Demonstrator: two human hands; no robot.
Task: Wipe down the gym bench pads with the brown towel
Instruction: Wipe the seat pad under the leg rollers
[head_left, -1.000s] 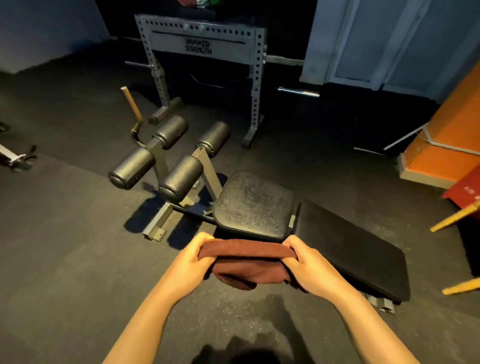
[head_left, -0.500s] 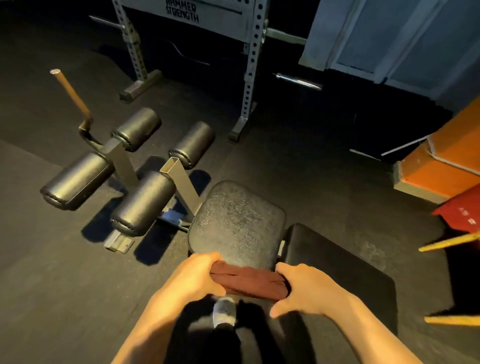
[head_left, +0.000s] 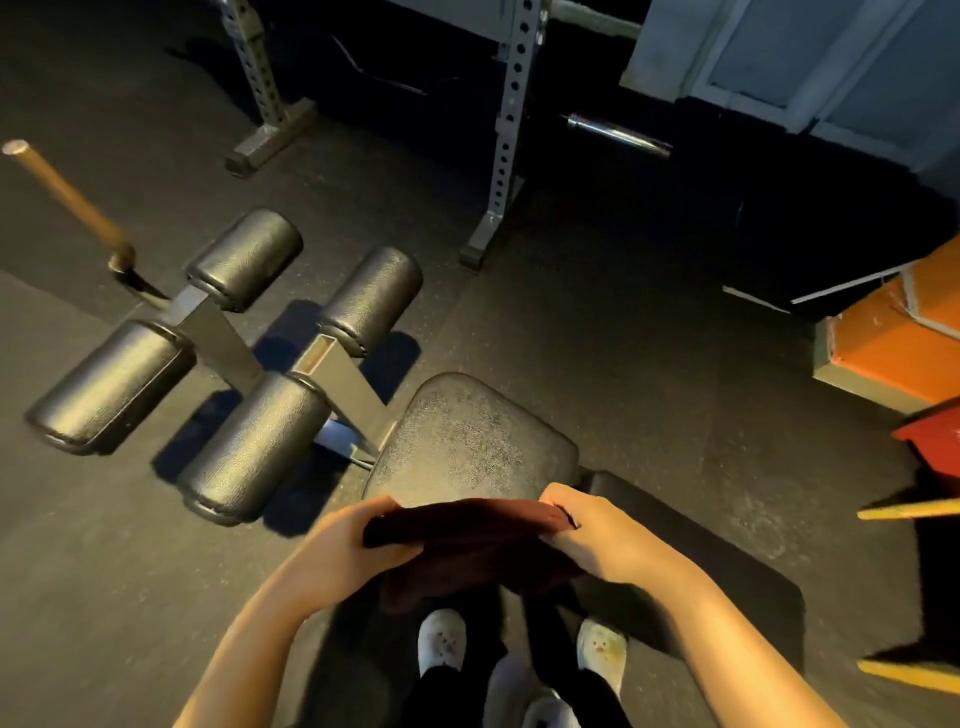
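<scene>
Brown towel (head_left: 470, 545), folded into a thick band, is stretched between both hands just over the near edge of the seat pad (head_left: 470, 439). The left hand (head_left: 343, 545) curls round its left end, thumb on top; the right hand (head_left: 597, 535) pinches the right end, fingers tucked under the cloth. Whether the towel already touches the pad cannot be told; it appears held just above or at that near edge.

Outward from the hands, the seat pad shows a mottled, dusty-looking surface, so wiping seems not yet begun there. To its right lies the long back pad (head_left: 701, 561), dark and flat, partly behind the right forearm. Beyond the seat's far left corner stand four roller pads (head_left: 254, 447) on a grey frame, with a wooden-looking handle (head_left: 67, 200) further left. White shoes (head_left: 441, 644) stand on the floor below the towel.

By my judgement the task is at its start: seat, back pad and rollers are all left to do.
</scene>
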